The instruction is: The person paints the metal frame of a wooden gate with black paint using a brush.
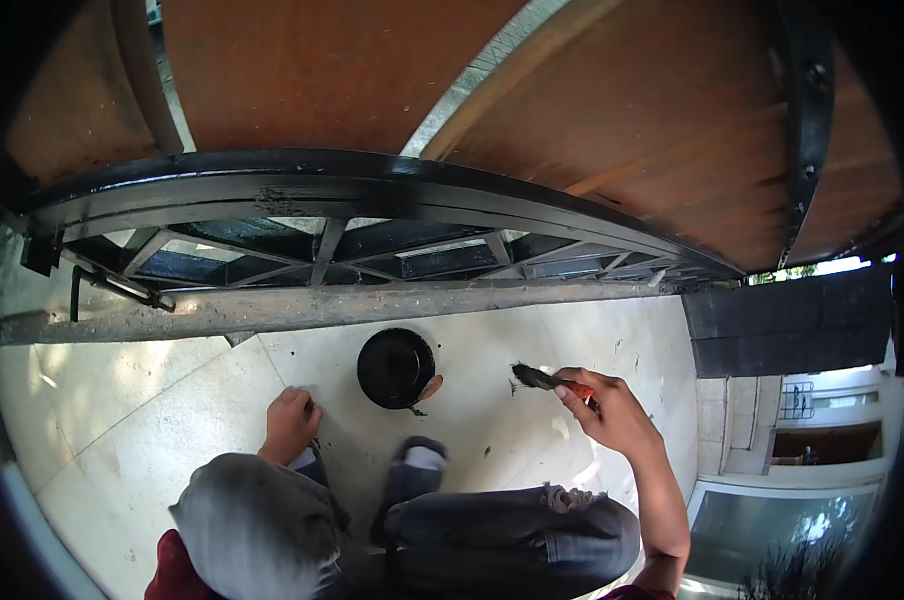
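Near the far edge of the floor, by the black frame, stands a round black container; to its right, the right hand grasps a red-handled, dark-bristled brush, while the left hand is loosely clenched.

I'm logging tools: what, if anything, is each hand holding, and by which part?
The right hand holds a brush by its red handle. The left hand is curled; any hold cannot be told.

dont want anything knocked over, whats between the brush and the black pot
In the head view, pale floor lies between brush and pot, with a small brown piece at the pot's edge.
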### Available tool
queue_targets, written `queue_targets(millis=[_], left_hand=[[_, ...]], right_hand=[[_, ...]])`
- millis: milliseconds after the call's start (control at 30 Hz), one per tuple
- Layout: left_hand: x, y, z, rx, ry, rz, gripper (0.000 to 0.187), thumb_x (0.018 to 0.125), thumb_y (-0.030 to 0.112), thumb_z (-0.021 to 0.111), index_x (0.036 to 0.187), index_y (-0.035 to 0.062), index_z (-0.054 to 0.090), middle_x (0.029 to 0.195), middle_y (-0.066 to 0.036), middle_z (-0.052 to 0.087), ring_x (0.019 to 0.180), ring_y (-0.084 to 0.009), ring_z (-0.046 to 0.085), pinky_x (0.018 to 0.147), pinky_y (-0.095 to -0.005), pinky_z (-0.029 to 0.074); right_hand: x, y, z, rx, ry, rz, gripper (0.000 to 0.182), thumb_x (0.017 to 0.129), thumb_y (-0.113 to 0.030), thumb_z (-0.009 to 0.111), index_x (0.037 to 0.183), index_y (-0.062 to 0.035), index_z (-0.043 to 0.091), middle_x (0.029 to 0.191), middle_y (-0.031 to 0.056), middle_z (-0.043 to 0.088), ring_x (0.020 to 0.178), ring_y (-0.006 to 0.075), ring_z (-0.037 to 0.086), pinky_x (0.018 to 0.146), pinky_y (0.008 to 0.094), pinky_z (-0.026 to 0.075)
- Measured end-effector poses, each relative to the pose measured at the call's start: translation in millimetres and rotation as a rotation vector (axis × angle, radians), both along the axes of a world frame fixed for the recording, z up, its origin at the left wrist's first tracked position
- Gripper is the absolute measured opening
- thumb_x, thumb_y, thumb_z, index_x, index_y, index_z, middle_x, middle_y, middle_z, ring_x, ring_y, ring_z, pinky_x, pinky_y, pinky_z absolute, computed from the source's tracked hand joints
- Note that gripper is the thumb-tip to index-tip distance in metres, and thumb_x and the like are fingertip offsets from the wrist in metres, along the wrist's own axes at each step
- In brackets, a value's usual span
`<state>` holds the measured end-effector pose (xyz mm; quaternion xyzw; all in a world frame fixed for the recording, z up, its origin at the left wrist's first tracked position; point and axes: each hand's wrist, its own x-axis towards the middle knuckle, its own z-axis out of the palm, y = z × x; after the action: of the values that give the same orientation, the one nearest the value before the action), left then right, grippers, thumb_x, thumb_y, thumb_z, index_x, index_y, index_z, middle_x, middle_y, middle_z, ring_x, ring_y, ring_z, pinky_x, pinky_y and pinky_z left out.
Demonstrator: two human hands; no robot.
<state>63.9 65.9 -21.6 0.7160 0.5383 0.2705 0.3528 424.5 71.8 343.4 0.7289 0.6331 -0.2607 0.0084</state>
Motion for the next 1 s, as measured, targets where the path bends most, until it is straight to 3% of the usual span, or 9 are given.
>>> queue_targets(millis=[200,300,433,500,567,700,800,867,1000], left_hand=[[-14.9,28.3,17.3,-0.245,0.102,-0.175,0.011,0.083,0.011,0.073,0.087,0.0022,0.067,0.083,-0.013,0.069,0.071,-0.0288,0.066,0.067,-0.0397,0.053],[-31.9,59.9,54.8,-0.394,-0.106,-0.117,0.007,0.089,0.009,0.069,0.095,0.0047,0.07,0.087,-0.007,0.072,0.075,-0.0183,0.067,0.068,-0.0319,0.052],[-44.0,82.1,176.2,-0.204,-0.238,0.101,0.005,0.091,0.002,0.064,0.093,0.0025,0.069,0.085,-0.004,0.069,0.074,-0.0128,0.06,0.064,-0.0283,0.047],[-45.4,76.2,237.9,-0.059,-0.527,0.188,0.006,0.091,0.0,0.063,0.09,0.0024,0.069,0.083,-0.008,0.069,0.074,-0.0157,0.06,0.063,-0.0263,0.045],[-56.6,59.5,306.0,0.026,-0.665,0.068,0.01,0.089,0.003,0.066,0.079,0.0029,0.063,0.085,-0.013,0.068,0.079,-0.0213,0.063,0.068,-0.0261,0.047],[-25.7,2.1,390.0,0.026,-0.953,-0.903,0.036,0.09,0.023,0.07,0.065,0.0081,0.048,0.079,-0.011,0.063,0.075,-0.0279,0.059,0.073,-0.0383,0.044],[29.6,-26.2,406.2,-0.094,-0.94,-1.155,0.024,0.096,0.022,0.067,0.088,0.0002,0.068,0.094,-0.018,0.07,0.077,-0.0313,0.065,0.069,-0.0444,0.049],[63.1,-40.0,391.6,-0.307,-1.253,-1.522,0.046,0.095,0.031,0.073,0.124,-0.0044,0.065,0.129,-0.025,0.064,0.119,-0.0432,0.061,0.101,-0.0616,0.045],[83.4,-47.5,389.4,-0.33,-1.172,-1.546,0.039,0.094,0.025,0.074,0.121,-0.0034,0.066,0.12,-0.023,0.067,0.111,-0.041,0.063,0.097,-0.0542,0.048]], right_hand=[[8.6,2.1,32.1,-0.187,0.094,0.157,0.031,0.101,-0.02,0.063,0.129,-0.0067,0.067,0.099,0.0181,0.073,0.084,0.0353,0.07,0.077,0.0421,0.054],[21.5,12.4,17.9,-0.318,0.107,0.282,0.032,0.101,-0.021,0.063,0.129,-0.0068,0.067,0.107,0.0178,0.074,0.094,0.0326,0.071,0.082,0.0403,0.056],[21.3,25.3,-22.3,-0.455,0.158,0.486,0.03,0.102,-0.02,0.056,0.126,-0.0054,0.068,0.1,0.0199,0.069,0.1,0.0367,0.067,0.089,0.0445,0.052],[20.0,25.7,-50.7,-0.411,0.211,0.528,0.031,0.102,-0.02,0.057,0.127,-0.006,0.068,0.101,0.018,0.068,0.102,0.0365,0.066,0.09,0.0446,0.052],[14.6,30.8,-75.0,-0.353,0.275,0.623,0.033,0.101,-0.022,0.057,0.128,-0.0064,0.067,0.1,0.0188,0.069,0.101,0.0365,0.067,0.09,0.046,0.052],[3.6,43.2,-122.7,-0.269,0.326,0.69,0.03,0.102,-0.025,0.056,0.121,-0.0049,0.068,0.095,0.0203,0.07,0.096,0.0386,0.068,0.089,0.0478,0.052],[-0.1,51.2,-126.4,-0.329,0.296,0.733,0.031,0.102,-0.029,0.055,0.102,-0.0012,0.067,0.09,0.022,0.07,0.088,0.0429,0.067,0.081,0.0506,0.05],[-2.9,53.7,-125.8,-0.304,0.309,0.733,0.031,0.102,-0.029,0.055,0.1,-0.0007,0.067,0.09,0.0222,0.07,0.087,0.0428,0.067,0.08,0.0508,0.051],[-10.5,64.6,-111.4,-0.338,0.28,0.797,0.033,0.102,-0.029,0.055,0.094,0.0011,0.067,0.089,0.022,0.071,0.085,0.0424,0.068,0.078,0.0506,0.052]])
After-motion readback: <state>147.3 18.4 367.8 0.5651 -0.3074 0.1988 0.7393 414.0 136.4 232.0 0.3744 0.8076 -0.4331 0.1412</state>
